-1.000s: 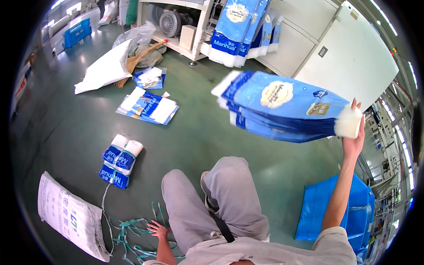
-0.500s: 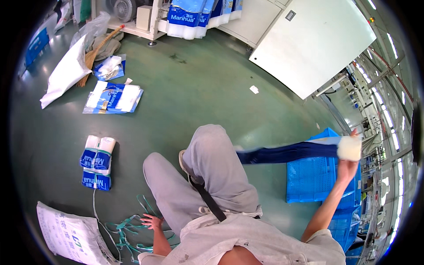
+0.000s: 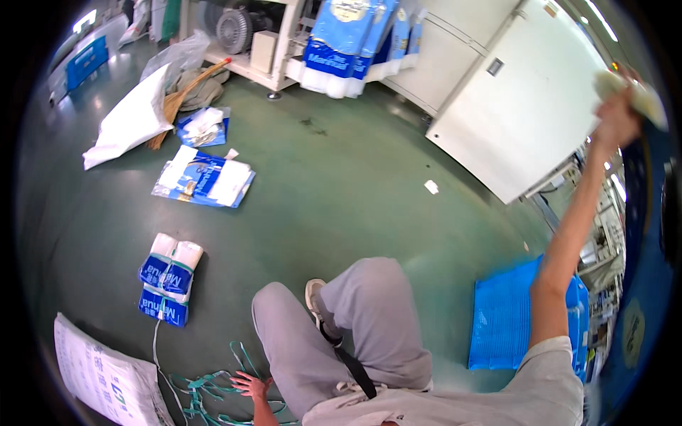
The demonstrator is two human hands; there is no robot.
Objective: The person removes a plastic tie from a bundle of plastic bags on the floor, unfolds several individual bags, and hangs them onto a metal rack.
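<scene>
My right hand (image 3: pixel 616 121) is raised at the upper right, its fingers closed around the whitish end of a bundle of blue plastic bags (image 3: pixel 634 277). The bundle hangs down the right rim, blurred and bent by the lens. Low on the left, my left hand (image 3: pixel 250 385) has its fingers spread beside a tangle of green and white tying strips (image 3: pixel 199 390) on the floor. Whether it touches a strip I cannot tell. Two rolled stacks of blue and white bags (image 3: pixel 167 298), bound with strips, lie further out on that side.
Blue plastic crates (image 3: pixel 504 312) stand by my right side. A printed white sack (image 3: pixel 106 376) lies at lower left. Flat bag packs (image 3: pixel 206 177), a straw broom (image 3: pixel 177 103) and a white sheet (image 3: pixel 131 124) lie farther off. White machine cabinets (image 3: pixel 526 92) stand ahead, with bags (image 3: pixel 341 50) hanging from one.
My right hand has swung up and away, lifting the bag bundle from across the crates to the far right rim. My left hand stays low by the strips. The view has shifted.
</scene>
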